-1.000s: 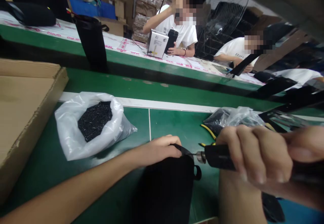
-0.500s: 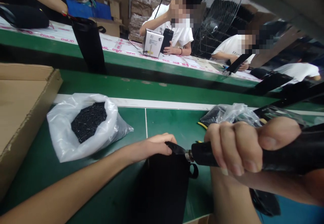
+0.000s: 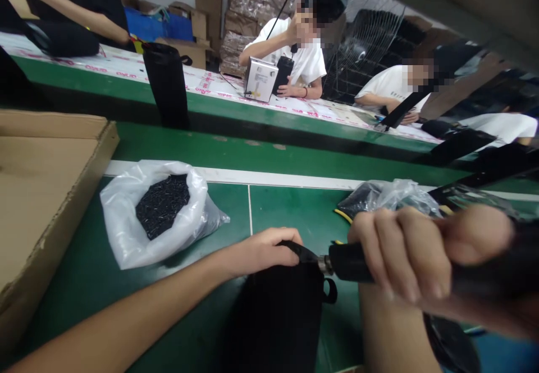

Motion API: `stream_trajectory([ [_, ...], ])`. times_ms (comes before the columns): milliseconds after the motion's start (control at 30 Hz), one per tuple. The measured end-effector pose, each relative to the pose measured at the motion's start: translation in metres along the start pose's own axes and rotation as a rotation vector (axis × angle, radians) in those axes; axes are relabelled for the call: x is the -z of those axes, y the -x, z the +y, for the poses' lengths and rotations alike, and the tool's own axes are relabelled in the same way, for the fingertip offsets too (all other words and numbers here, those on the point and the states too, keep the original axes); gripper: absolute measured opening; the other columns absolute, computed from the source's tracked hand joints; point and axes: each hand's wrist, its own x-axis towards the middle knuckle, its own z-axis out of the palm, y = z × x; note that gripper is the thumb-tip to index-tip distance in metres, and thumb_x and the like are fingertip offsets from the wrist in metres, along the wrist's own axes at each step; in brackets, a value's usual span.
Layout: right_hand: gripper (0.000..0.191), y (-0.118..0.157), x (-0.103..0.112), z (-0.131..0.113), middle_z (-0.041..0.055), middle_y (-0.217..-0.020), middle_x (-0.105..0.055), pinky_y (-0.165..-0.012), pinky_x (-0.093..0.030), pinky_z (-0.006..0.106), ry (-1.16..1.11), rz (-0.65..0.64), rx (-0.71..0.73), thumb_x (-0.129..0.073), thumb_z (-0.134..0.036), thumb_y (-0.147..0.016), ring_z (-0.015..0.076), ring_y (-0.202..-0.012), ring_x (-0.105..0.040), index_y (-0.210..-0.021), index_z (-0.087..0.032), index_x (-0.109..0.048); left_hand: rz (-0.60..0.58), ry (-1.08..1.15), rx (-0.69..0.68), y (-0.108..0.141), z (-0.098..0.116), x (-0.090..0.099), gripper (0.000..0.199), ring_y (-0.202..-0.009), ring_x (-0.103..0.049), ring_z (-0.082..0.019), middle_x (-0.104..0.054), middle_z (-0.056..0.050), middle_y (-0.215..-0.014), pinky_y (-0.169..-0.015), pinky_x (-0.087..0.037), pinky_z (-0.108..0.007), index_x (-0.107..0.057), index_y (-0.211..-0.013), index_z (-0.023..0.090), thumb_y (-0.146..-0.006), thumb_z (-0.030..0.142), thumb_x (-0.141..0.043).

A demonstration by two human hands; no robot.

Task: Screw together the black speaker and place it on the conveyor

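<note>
We log a green bench top (image 3: 290, 207) with a pale seam (image 3: 250, 210); on it, an open plastic bag (image 3: 120, 215) of small black pieces (image 3: 163, 205), a second bag (image 3: 398, 194), a cardboard box (image 3: 50, 171) at left.

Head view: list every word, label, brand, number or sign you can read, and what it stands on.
No text reads with certainty.
Pink lettering on the white table covering: too blurred.
Print on the white box: too small.
Print on a co-worker's white shirt: blurred.

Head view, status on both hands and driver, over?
Left hand pinching black strip atop black case. Right hand closed round driver, metal nose at strip's end. Right hand partly hides plastic bag behind.
</note>
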Motion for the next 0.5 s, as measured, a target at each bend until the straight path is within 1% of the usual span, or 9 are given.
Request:
stream_trajectory([
  [33,0.035,-0.006,-0.002,0.008,-0.0015,-0.057,-0.044,-0.048,-0.049,0.028,-0.134,0.094,0.038,-0.075,-0.023,-0.082,0.0180,-0.048,-0.050,-0.082,-0.010,-0.042,0.008,0.017,-0.002,0.000,-0.001,-0.001,0.019,-0.063,-0.045,-0.012,-0.050,0.003,-0.071,-0.060,-0.034,-0.025,-0.054,-0.081,0.017,-0.079,0.034,-0.061],
  [67,0.034,-0.011,-0.001,0.016,-0.0034,-0.058,-0.044,-0.044,-0.045,0.021,-0.246,0.100,0.050,-0.072,-0.023,-0.085,0.0133,-0.047,-0.048,-0.086,-0.011,-0.040,0.018,0.033,-0.005,0.000,-0.003,-0.001,0.023,-0.061,-0.045,-0.011,-0.049,0.003,-0.070,-0.058,-0.034,-0.025,-0.054,-0.080,0.017,-0.080,0.038,-0.061],
  [100,0.032,-0.015,0.004,0.023,-0.0047,-0.060,-0.043,-0.042,-0.038,0.013,-0.359,0.134,0.050,-0.069,-0.023,-0.088,0.0085,-0.047,-0.046,-0.089,-0.011,-0.040,0.031,0.047,-0.007,0.001,-0.004,-0.002,0.026,-0.059,-0.044,-0.011,-0.048,0.003,-0.068,-0.056,-0.034,-0.024,-0.053,-0.080,0.017,-0.081,0.042,-0.060],
  [133,0.030,-0.017,0.014,0.030,-0.0053,-0.061,-0.043,-0.040,-0.032,0.008,-0.461,0.166,0.027,-0.067,-0.023,-0.090,0.0045,-0.048,-0.044,-0.091,-0.010,-0.041,0.044,0.058,-0.008,0.001,-0.005,-0.003,0.029,-0.057,-0.043,-0.011,-0.048,0.004,-0.067,-0.054,-0.033,-0.024,-0.052,-0.079,0.017,-0.082,0.045,-0.059],
  [167,0.028,-0.018,0.026,0.036,-0.0051,-0.064,-0.043,-0.041,-0.030,0.005,-0.545,0.168,-0.001,-0.065,-0.024,-0.092,0.0017,-0.049,-0.042,-0.093,-0.009,-0.042,0.061,0.063,-0.008,0.001,-0.006,-0.004,0.030,-0.056,-0.043,-0.010,-0.047,0.004,-0.066,-0.053,-0.032,-0.023,-0.052,-0.078,0.017,-0.081,0.046,-0.058],
  [233,0.028,-0.014,0.054,0.047,-0.0031,-0.065,-0.043,-0.044,-0.031,0.003,-0.654,0.155,-0.046,-0.063,-0.026,-0.096,0.0002,-0.049,-0.040,-0.094,-0.004,-0.045,0.109,0.049,-0.009,0.001,-0.007,-0.007,0.030,-0.055,-0.041,-0.010,-0.044,0.004,-0.063,-0.051,-0.029,-0.022,-0.049,-0.075,0.018,-0.079,0.045,-0.060],
  [333,0.028,-0.003,0.087,0.059,-0.0006,-0.068,-0.041,-0.052,-0.040,0.006,-0.704,0.160,-0.072,-0.059,-0.027,-0.100,0.0013,-0.054,-0.040,-0.095,-0.001,-0.050,0.203,-0.037,-0.032,0.002,0.001,-0.012,0.034,-0.054,-0.038,-0.009,-0.041,0.005,-0.059,-0.050,-0.025,-0.022,-0.044,-0.069,0.018,-0.075,0.044,-0.065],
  [433,0.028,0.005,0.101,0.067,0.0004,-0.071,-0.041,-0.058,-0.044,0.010,-0.712,0.173,-0.064,-0.056,-0.029,-0.102,0.0026,-0.058,-0.041,-0.098,-0.002,-0.051,0.288,-0.176,-0.111,0.013,0.025,-0.017,0.035,-0.060,-0.036,-0.010,-0.041,0.004,-0.063,-0.054,-0.026,-0.024,-0.042,-0.066,0.019,-0.075,0.040,-0.068],
  [500,0.030,0.007,0.102,0.071,0.0007,-0.071,-0.041,-0.059,-0.044,0.010,-0.713,0.179,-0.063,-0.055,-0.031,-0.102,0.0030,-0.059,-0.041,-0.098,-0.002,-0.051,0.373,-0.340,-0.233,0.024,0.046,-0.020,0.031,-0.066,-0.038,-0.012,-0.041,0.004,-0.068,-0.059,-0.028,-0.026,-0.041,-0.064,0.019,-0.074,0.030,-0.069],
])
